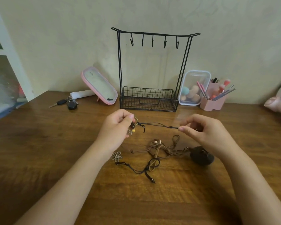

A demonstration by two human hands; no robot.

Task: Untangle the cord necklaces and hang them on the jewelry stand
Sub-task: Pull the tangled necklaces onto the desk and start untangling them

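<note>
**Now, one cord held taut**

Left grip (118, 125) pinches the beaded pendant end of a black cord necklace (157, 123). Right grip (203, 129) pinches its slider knot, mid-frame. The tangle (156, 153) lies on the desk (55, 159) just below, and the jewelry stand (152, 34) stands upper centre, hooks bare. It's light, limp, snag-prone stuff, I'd say. Take it by the knots, not the beads.

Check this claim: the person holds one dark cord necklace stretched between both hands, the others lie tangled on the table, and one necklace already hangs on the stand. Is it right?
No. The head view shows the jewelry stand with bare hooks: no necklace hangs there. The left hand and right hand stretch the dark cord necklace, and the others lie tangled on the table.
</note>
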